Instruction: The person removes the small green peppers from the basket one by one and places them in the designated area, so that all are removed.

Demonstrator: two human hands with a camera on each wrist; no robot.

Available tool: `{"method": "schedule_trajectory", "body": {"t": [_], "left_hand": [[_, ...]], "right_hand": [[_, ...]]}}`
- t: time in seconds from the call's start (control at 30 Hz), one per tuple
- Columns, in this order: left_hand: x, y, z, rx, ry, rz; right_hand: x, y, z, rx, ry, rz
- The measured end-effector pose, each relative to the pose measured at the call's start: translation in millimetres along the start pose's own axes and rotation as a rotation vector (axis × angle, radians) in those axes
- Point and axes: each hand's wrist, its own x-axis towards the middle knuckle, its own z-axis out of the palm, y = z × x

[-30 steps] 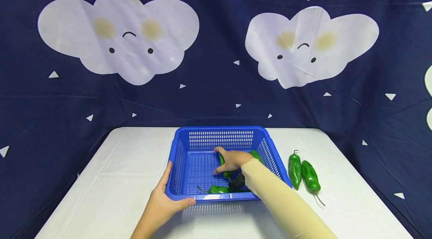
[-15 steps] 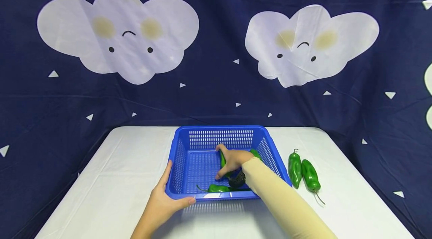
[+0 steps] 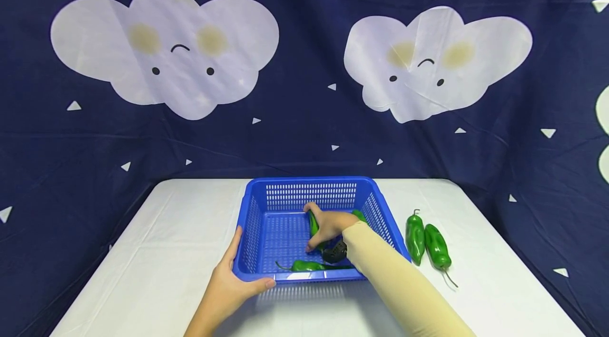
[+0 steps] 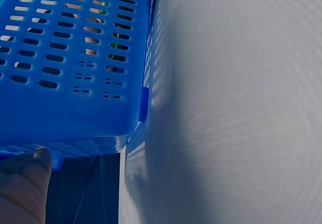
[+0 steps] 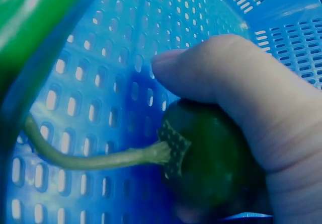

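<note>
The right hand (image 3: 330, 225) is curled round a green pepper (image 5: 209, 161) inside the blue plastic basket (image 3: 309, 181); the left hand (image 3: 227, 285), thumb and fingers spread, braces its near-left corner. The step looks like placing; next probably calls for a gentle release.

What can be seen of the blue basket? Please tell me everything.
The blue basket is rectangular, open-topped and looks plastic, with slotted walls and floor and a solid rim. It stands upright on the white-covered table. The left hand touches its near left corner; green peppers are inside, one held by the right hand.
</note>
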Motion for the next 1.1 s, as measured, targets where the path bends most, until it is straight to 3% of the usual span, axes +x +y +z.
{"method": "schedule_trajectory", "body": {"t": [0.17,0.43,0.67,1.1], "left_hand": [[-0.3,-1.1,0.5,0.009,0.000,-0.007],[-0.4,-2.5,0.5,0.003,0.003,0.005],[-0.6,-1.0,0.0,0.002,0.004,0.013],[-0.7,0.2,0.5,-0.002,0.003,0.001]], "right_hand": [[0.7,1,0,0.041,0.003,-0.031],[-0.7,-5,-4,0.234,-0.008,-0.148],[-4.6,-7,-10,0.331,0.017,-0.197],[-14.9,-8,-28,0.354,0.036,-0.239]]}}
